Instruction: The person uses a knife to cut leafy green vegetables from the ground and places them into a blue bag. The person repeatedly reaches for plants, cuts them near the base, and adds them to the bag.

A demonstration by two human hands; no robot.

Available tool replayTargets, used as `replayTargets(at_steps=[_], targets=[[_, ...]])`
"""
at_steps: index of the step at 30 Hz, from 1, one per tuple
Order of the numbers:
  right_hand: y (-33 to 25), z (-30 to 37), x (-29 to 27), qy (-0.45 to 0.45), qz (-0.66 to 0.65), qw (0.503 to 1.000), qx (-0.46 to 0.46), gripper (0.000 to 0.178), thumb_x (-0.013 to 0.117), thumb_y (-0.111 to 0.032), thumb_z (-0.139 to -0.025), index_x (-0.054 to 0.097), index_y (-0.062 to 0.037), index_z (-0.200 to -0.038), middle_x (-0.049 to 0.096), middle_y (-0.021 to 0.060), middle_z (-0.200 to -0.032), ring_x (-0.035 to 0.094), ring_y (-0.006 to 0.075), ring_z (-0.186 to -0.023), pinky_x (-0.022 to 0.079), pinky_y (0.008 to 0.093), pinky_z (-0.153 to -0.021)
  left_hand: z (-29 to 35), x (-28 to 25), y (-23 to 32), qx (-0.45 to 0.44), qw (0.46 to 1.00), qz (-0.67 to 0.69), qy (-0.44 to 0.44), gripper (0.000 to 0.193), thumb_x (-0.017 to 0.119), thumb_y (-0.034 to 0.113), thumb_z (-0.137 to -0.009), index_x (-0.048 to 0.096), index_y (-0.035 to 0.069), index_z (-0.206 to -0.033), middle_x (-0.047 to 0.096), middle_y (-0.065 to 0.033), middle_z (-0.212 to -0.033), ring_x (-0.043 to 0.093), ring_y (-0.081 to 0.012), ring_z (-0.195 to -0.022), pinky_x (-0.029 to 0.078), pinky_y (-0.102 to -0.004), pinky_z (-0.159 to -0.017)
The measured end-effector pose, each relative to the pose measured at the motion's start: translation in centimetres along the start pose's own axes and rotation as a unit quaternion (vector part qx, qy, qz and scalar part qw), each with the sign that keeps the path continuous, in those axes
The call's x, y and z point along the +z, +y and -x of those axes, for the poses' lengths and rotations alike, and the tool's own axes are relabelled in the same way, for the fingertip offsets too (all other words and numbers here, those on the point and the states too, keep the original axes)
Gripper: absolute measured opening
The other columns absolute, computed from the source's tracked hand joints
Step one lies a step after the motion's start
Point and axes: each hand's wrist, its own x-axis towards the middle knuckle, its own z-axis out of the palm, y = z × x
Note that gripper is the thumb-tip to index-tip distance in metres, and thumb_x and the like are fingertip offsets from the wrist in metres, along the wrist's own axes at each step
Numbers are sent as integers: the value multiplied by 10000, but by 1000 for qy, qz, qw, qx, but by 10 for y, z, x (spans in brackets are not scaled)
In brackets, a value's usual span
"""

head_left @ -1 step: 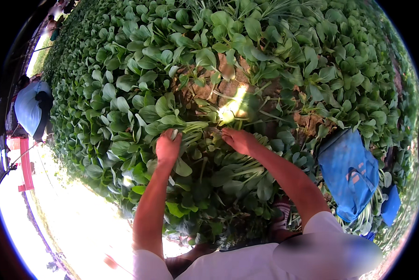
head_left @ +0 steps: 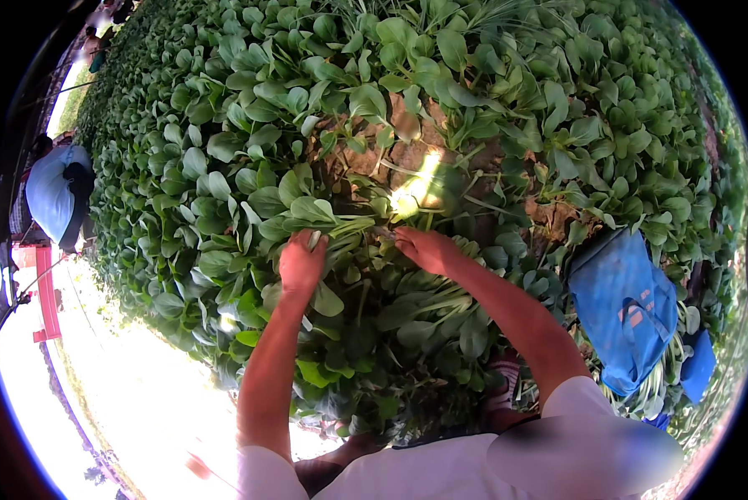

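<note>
My left hand (head_left: pixel 302 263) is closed round the leafy part of some bok choy-like greens (head_left: pixel 351 225), whose pale green stalks point right. A small whitish bit shows by its thumb; I cannot make out what it is. At the stalks' right end, my right hand (head_left: pixel 426 250) has its fingers pinched together; a small pale thing, too unclear to name, shows at the fingertips. Below my hands lies a heap of loose greens with pale stalks (head_left: pixel 441 307). Brown soil (head_left: pixel 407 158) with a bright sunlit patch shows just beyond.
Dense rows of leafy plants (head_left: pixel 199 167) surround the soil. A blue bag (head_left: pixel 624 312) lies at the right, with cut stalks beside it. At the far left are a light blue sack-like bundle (head_left: pixel 55 192) and a red post (head_left: pixel 47 292). My feet are below.
My left hand has shifted very slightly to the right, and the leaves beside it have stirred a little. My right hand stays almost where it was.
</note>
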Motion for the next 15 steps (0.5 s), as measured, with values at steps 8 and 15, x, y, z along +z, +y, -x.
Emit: replayTargets(at_steps=[8, 15], targets=[[-41, -9, -4, -58, 99, 991, 72, 428, 425, -368, -948, 452, -98, -1279, 613, 120, -1143, 573, 347, -1038, 465, 435, -861, 26, 5, 8, 34, 983, -157, -90, 315, 662, 232, -770, 555, 99, -1034, 545, -129, -1139, 616, -368, -873, 494, -492, -724], [-11, -3, 4, 44, -154, 987, 6, 387, 605, -296, -873, 508, -4, -1107, 645, 135, -1023, 622, 250, -966, 485, 370, -809, 48, -4, -18, 64, 992, 108, -31, 257, 682, 127, -752, 632, 87, -1002, 611, -116, -965, 626, -305, -798, 496, -410, -696]])
